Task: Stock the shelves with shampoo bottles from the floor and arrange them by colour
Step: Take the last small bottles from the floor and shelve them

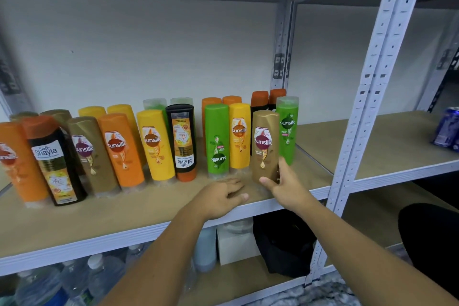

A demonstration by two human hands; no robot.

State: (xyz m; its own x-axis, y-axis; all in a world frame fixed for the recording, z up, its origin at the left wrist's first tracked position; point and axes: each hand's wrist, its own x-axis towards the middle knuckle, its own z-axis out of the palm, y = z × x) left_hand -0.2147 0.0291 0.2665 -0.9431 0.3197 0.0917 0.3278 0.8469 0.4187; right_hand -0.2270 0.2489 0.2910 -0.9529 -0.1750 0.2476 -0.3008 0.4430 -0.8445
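Observation:
Several shampoo bottles stand in rows on the wooden shelf (124, 208), with orange, yellow, gold, green and black ones mixed. My right hand (283, 181) grips the lower part of a gold Sunsilk bottle (265, 141), which stands at the right end of the front row. Left of it are a yellow bottle (239, 136) and a green bottle (216, 139) with its label upside down. A second green bottle (287, 126) stands just behind the gold one. My left hand (223, 196) rests on the shelf board in front of the green bottle, fingers loosely bent, holding nothing.
A white steel upright (357, 117) stands just right of the bottles. On the neighbouring shelf bay sits a blue can (447, 126). Below the shelf are water bottles (74, 278), a white box (236, 243) and a black bag (283, 243).

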